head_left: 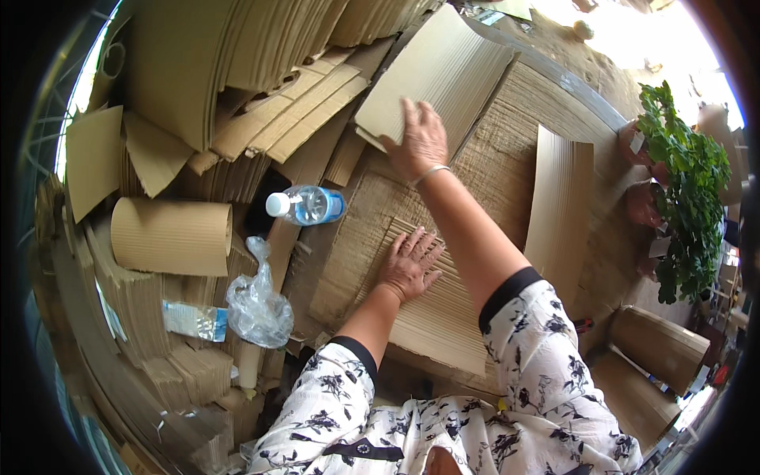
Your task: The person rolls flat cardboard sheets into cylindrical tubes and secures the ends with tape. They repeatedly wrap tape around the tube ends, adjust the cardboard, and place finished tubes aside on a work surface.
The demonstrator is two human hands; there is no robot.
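My left hand (408,267) lies flat with fingers spread on a ribbed cardboard sheet (431,328) near me on the wooden board (356,229). Farther away, my right hand (419,142) is open over the near edge of a stack of ribbed cardboard sheets (439,71); whether it touches the stack I cannot tell. A bracelet circles the right wrist. Another curved cardboard strip (559,210) rests on the board to the right of my right forearm. Neither hand grips anything.
Left of the board are a capped clear bottle (317,206), a knotted plastic bag (260,305), a small packet (194,319) and a rolled cardboard piece (170,237). Tall cardboard stacks (170,63) stand at far left. Potted plants (681,182) line the right; cardboard rolls (661,348) lie lower right.
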